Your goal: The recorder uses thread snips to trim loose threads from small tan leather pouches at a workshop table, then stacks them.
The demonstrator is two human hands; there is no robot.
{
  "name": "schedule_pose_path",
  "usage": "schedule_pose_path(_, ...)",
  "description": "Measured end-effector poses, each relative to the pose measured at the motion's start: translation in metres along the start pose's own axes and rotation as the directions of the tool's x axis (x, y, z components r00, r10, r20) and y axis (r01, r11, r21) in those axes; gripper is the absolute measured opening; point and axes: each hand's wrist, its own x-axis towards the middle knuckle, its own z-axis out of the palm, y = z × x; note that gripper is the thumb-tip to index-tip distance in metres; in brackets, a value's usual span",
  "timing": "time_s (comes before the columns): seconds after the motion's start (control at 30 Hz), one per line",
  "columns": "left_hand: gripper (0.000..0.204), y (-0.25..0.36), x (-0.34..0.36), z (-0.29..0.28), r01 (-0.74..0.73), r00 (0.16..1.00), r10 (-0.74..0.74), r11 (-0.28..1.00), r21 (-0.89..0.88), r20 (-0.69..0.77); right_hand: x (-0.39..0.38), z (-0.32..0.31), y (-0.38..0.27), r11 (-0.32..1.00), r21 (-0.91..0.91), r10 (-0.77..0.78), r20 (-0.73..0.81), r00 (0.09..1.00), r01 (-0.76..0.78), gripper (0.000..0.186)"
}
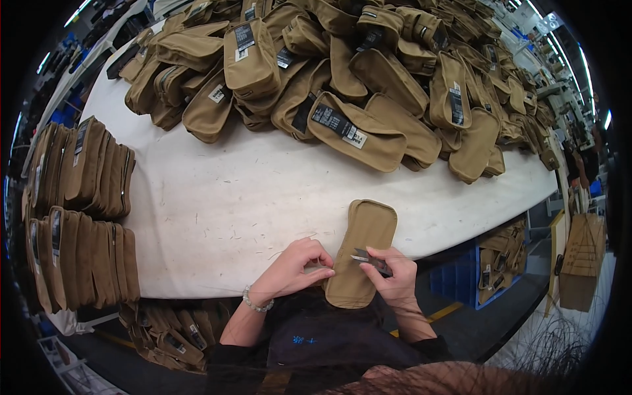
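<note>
A tan fabric pouch [361, 227], long with rounded ends, lies at the table's near edge, its lower end reaching over the edge toward my body. My right hand [394, 276] grips small dark thread snips [375, 263], whose metal blades point left above the pouch's middle. At the pouch's left edge, my left hand [304, 268] has thumb and forefinger pinched together. Whatever sits between those fingertips is too small to make out. A beaded bracelet circles my left wrist.
A large heap of tan pouches [359, 135], many with dark labels, covers the far side of the white table [191, 197]. Upright stacks of pouches [85, 257] stand at the left. More pouches fill a blue crate [454, 273] below right. Thread scraps dot the tabletop.
</note>
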Motion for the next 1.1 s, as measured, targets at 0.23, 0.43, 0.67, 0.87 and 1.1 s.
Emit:
schedule_pose_path(0.23,0.011,-0.001,-0.006,0.002,-0.002,1.000,0.003,0.999,0.041,-0.024,-0.007,-0.003,-0.011,0.982,-0.144,-0.105,0.113,0.988,0.121,0.028)
schedule_pose_path(0.43,0.013,0.009,-0.008,0.005,0.035,0.999,-0.035,0.998,0.050,-0.014,-0.010,0.005,-0.010,0.928,-0.273,-0.236,0.096,0.967,0.254,0.028)
schedule_pose_path(0.67,0.014,0.010,-0.015,0.007,0.057,0.997,-0.056,0.998,0.017,-0.052,-0.008,0.011,-0.014,0.901,-0.303,-0.298,0.089,0.950,0.311,0.027)
schedule_pose_path(0.87,0.012,0.017,-0.019,0.021,0.092,0.989,-0.102,0.991,-0.095,-0.105,-0.009,0.015,-0.010,0.918,-0.290,-0.259,0.076,0.963,0.270,0.025)
schedule_pose_path(1.1,0.008,0.015,-0.017,0.026,-0.008,0.992,0.010,1.000,0.011,-0.130,-0.011,0.019,-0.005,0.934,-0.260,-0.241,0.052,0.969,0.246,0.023)
